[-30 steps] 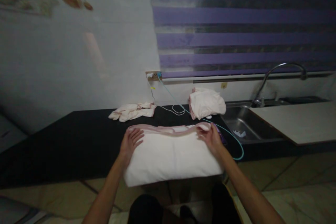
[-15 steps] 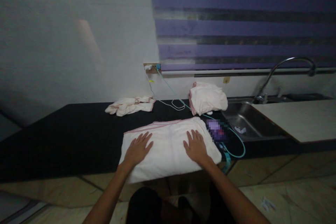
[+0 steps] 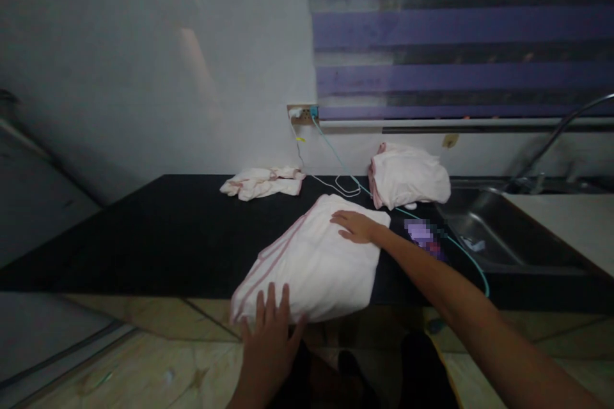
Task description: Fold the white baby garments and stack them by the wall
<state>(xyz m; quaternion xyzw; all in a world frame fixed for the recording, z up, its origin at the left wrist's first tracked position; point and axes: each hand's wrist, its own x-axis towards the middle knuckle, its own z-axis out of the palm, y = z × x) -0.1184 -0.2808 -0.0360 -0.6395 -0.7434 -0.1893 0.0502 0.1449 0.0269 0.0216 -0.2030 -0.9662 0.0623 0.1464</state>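
Observation:
A folded white towel [image 3: 316,262] with pink edging lies turned at an angle on the black countertop [image 3: 144,236], its near side hanging a little past the front edge. My left hand [image 3: 269,339] is at its near left corner, fingers spread, the tips over the cloth. Across the towel's far right part my right hand [image 3: 355,226] lies flat, fingers stretched out toward the left. Neither hand grips the cloth.
Against the wall sit a crumpled white cloth [image 3: 263,183] and a folded white bundle [image 3: 410,176]. A phone [image 3: 425,236], partly pixelated, lies right of the towel by a teal cable [image 3: 472,259]. Further right are a steel sink [image 3: 499,230], a faucet [image 3: 551,140] and a pale board [image 3: 566,217].
The towel has turned counter-clockwise from lying square to the edge. My left hand has come nearer and down; my right hand has moved to the far side. The view has shifted left.

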